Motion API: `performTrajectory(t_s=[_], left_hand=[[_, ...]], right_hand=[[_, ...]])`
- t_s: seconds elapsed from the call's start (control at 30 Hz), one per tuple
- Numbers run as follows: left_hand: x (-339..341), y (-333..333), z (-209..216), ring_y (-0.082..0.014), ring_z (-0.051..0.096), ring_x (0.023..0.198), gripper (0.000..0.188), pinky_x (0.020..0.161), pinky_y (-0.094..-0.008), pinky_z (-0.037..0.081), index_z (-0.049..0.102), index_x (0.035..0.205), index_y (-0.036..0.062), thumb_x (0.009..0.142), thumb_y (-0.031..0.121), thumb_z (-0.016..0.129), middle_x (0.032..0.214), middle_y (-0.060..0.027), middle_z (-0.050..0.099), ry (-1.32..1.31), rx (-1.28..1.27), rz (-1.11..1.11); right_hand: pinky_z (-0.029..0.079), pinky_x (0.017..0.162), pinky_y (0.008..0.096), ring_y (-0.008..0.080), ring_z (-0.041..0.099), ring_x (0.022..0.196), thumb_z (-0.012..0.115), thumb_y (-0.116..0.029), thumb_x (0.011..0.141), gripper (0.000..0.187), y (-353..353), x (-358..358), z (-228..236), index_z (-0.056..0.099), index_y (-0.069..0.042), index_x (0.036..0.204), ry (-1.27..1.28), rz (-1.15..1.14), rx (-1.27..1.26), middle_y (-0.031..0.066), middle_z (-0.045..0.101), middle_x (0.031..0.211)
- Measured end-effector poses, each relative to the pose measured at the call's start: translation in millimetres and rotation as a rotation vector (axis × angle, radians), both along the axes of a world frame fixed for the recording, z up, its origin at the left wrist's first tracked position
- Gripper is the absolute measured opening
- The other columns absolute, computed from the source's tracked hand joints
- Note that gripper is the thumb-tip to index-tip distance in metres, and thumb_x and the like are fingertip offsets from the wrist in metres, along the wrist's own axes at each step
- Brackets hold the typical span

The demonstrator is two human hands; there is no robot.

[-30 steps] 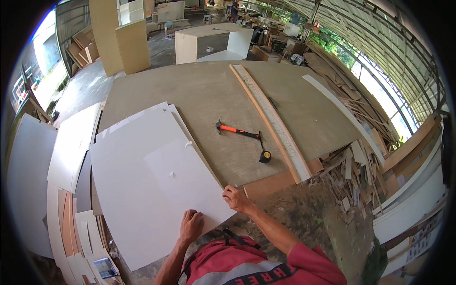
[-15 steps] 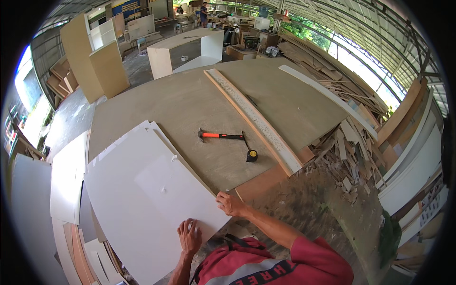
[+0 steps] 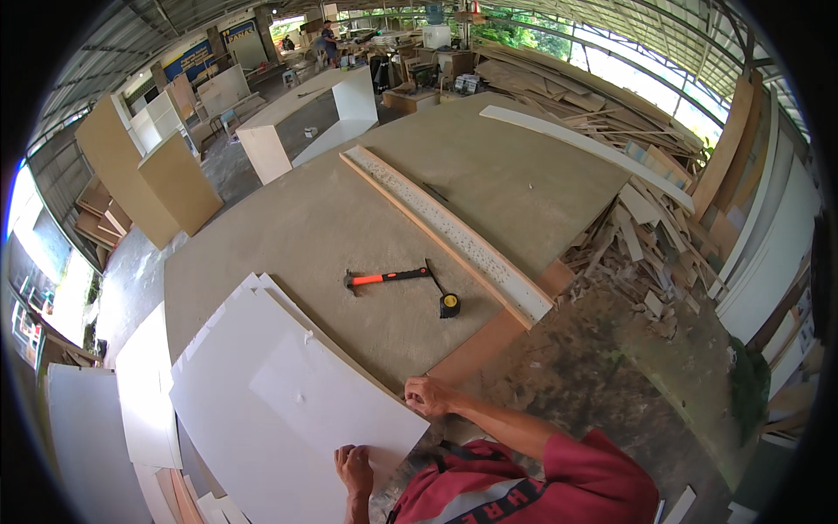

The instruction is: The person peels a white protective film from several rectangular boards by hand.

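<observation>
A large white panel point(image 3: 262, 384) lies tilted across the near left of the worktable, with at least one more sheet under it and a glossy patch on its face. My right hand point(image 3: 427, 397) is closed at the panel's right edge, close to its near corner. Over the panel's near part, my left hand point(image 3: 353, 470) is curled with its fingers drawn together; whatever they may pinch is hidden. Beyond the panel lie a claw hammer point(image 3: 384, 278) with an orange and black handle and a black and yellow tape measure point(image 3: 449, 304), both out of my hands.
A long white channel with wooden edges point(image 3: 454, 236) crosses the brown tabletop point(image 3: 288, 227). Scrap boards point(image 3: 642, 227) are heaped at the right. Cabinet carcasses point(image 3: 179, 183) stand at the far left. A person point(image 3: 330, 44) is far back.
The view has shifted, so the table's contents sit differently in it. My left fingers have closed closer together; my right hand stays at the panel's edge.
</observation>
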State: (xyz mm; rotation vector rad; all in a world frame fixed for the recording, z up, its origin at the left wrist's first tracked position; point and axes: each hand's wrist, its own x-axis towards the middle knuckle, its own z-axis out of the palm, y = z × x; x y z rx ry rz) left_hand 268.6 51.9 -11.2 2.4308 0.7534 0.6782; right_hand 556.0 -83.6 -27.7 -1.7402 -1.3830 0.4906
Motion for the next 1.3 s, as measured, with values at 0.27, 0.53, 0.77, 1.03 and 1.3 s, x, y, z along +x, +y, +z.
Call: performTrajectory(t_s=[0.27,0.53,0.77,1.03,1.3], left_hand=[[6,-9,-11,-0.0381,0.054,0.095,0.01,0.087,-0.0499,0.043,0.057,0.092,0.0023,0.086,-0.002,0.063,0.093,-0.0158,0.057,0.085,0.053,0.109],[20,-30,6,-0.0393,0.053,0.108,0.019,0.094,-0.0517,0.041,0.062,0.106,0.002,0.088,0.008,0.067,0.111,-0.0193,0.058,0.107,0.158,0.171],[0,-56,10,-0.0441,0.019,0.155,0.074,0.114,-0.0629,0.027,0.034,0.16,0.0029,0.098,0.036,0.06,0.168,-0.0258,0.023,0.601,0.139,0.053],[28,-60,32,-0.0432,0.004,0.159,0.08,0.118,-0.0621,0.017,0.022,0.163,0.0008,0.105,0.052,0.043,0.171,-0.028,0.008,0.671,0.01,0.004],[96,-53,49,-0.0448,0.014,0.156,0.072,0.118,-0.0619,0.015,0.034,0.159,0.0047,0.103,0.048,0.046,0.168,-0.0272,0.019,0.543,0.111,-0.022]], right_hand=[[0.055,0.079,0.0432,0.032,0.067,0.083,0.066,-0.014,0.093,0.011,-5,91,-6,0.064,-0.004,0.093,-0.265,-0.301,0.082,0.0129,0.065,0.095],[0.055,0.077,0.0467,0.036,0.067,0.089,0.067,-0.02,0.092,0.015,22,129,-34,0.06,-0.007,0.096,-0.148,-0.445,-0.093,0.0131,0.064,0.1],[0.058,0.074,0.0462,0.0346,0.069,0.085,0.068,-0.021,0.088,0.022,36,129,-26,0.057,-0.006,0.098,-0.136,-0.443,-0.175,0.0151,0.062,0.1],[0.059,0.076,0.047,0.036,0.07,0.089,0.066,-0.026,0.091,0.028,36,132,-35,0.058,-0.003,0.106,-0.14,-0.425,-0.198,0.0179,0.062,0.109],[0.059,0.077,0.0467,0.0355,0.07,0.091,0.065,-0.026,0.09,0.029,39,131,-45,0.059,-0.003,0.107,-0.189,-0.441,-0.196,0.0188,0.062,0.111]])
